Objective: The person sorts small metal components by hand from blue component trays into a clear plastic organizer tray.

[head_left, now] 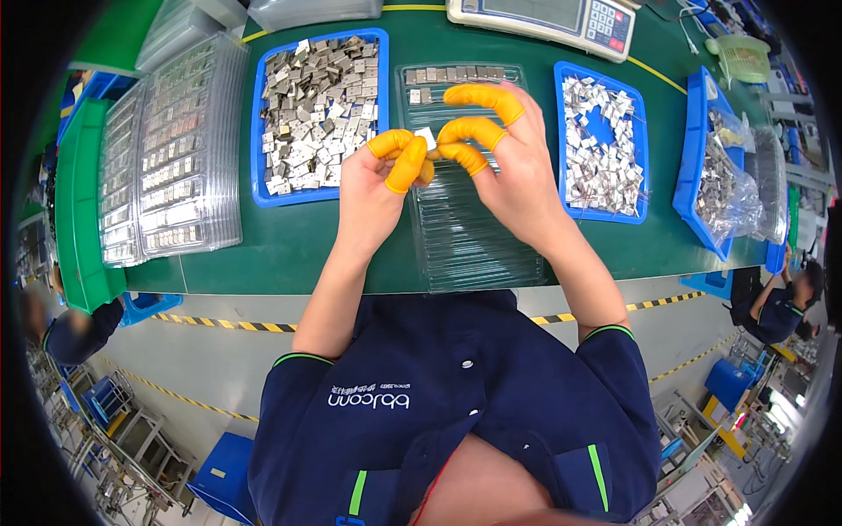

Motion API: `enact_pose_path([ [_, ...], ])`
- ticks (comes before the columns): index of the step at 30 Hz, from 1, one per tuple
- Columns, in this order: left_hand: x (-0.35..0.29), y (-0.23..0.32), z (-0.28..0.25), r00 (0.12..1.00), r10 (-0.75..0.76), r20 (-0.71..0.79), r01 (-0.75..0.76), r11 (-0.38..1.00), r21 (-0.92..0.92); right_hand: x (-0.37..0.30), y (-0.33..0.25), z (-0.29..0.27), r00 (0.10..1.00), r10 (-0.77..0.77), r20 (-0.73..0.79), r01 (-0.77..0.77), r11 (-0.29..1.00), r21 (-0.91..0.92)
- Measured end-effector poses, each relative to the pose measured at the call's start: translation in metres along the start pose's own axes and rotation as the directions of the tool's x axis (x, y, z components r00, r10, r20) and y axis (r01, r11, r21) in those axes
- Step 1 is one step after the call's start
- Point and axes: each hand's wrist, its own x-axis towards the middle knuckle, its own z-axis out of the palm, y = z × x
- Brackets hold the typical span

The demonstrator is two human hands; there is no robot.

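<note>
Above the clear plastic tray (pixel 478 237), my left hand (pixel 379 180) pinches a small flat silvery-white metal piece (pixel 426 137) between yellow-covered fingertips. My right hand (pixel 504 145), also in yellow finger covers, comes to the same spot from the right. Its thumb and forefinger tips nearly meet at the piece's edge, and whatever they grip is too small to make out. Another of its fingers curves apart, over the tray's upper rows. Small metal pieces (pixel 456 74) sit along the tray's far end, with a few more in the row below.
Left of the tray, a blue bin (pixel 256 158) holds many metal pieces. A second blue bin (pixel 645 149) at the right holds whitish parts. Stacked filled trays (pixel 189 149) stand far left, a scale (pixel 553 22) at the back. Another blue bin (pixel 688 188) holds bagged parts.
</note>
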Motion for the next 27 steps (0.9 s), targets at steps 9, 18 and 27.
enact_pose_path([
  [9, 0.004, 0.012, -0.049, 0.922, 0.265, -0.281, -0.035, 0.783, 0.622, 0.018, 0.052, 0.032, 0.988, 0.102, 0.119, -0.037, 0.888, -0.458],
  [18, 0.021, 0.034, -0.077, 0.895, 0.382, -0.231, 0.070, 0.390, 0.918, 0.018, 0.061, 0.027, 0.985, 0.136, 0.105, -0.085, 0.915, -0.394],
  [27, 0.037, 0.026, -0.089, 0.896, 0.445, -0.008, 0.094, -0.171, 0.981, -0.046, 0.068, -0.074, 0.703, 0.709, -0.059, -0.587, 0.532, -0.611],
])
